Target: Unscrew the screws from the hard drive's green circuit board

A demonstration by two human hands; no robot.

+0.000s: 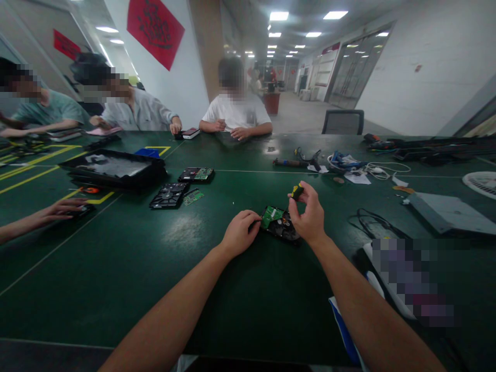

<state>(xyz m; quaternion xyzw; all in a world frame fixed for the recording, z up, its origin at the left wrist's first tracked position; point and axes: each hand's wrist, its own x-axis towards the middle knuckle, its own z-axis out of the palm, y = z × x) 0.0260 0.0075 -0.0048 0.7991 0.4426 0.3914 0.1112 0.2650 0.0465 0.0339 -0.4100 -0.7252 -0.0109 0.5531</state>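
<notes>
A hard drive (284, 230) lies on the green table in front of me, its green circuit board (271, 217) facing up. At its left edge my left hand (242, 232) is closed, thumb and fingers gripping the drive's side. My right hand (310, 214) is pinched around the yellow-and-black handle of a screwdriver (297, 191), held upright over the drive's right part. The screwdriver's tip is hidden behind the hand. To the left lie another hard drive (169, 196), a loose circuit board (192, 197) and a further drive (196, 174).
A black tray (116, 168) stands at the left, near a co-worker's hand (65, 207) on a dark object. Several people sit across the table. Cables (372, 168), a flat metal box (451, 212) and a blurred-out item (406, 279) occupy the right side.
</notes>
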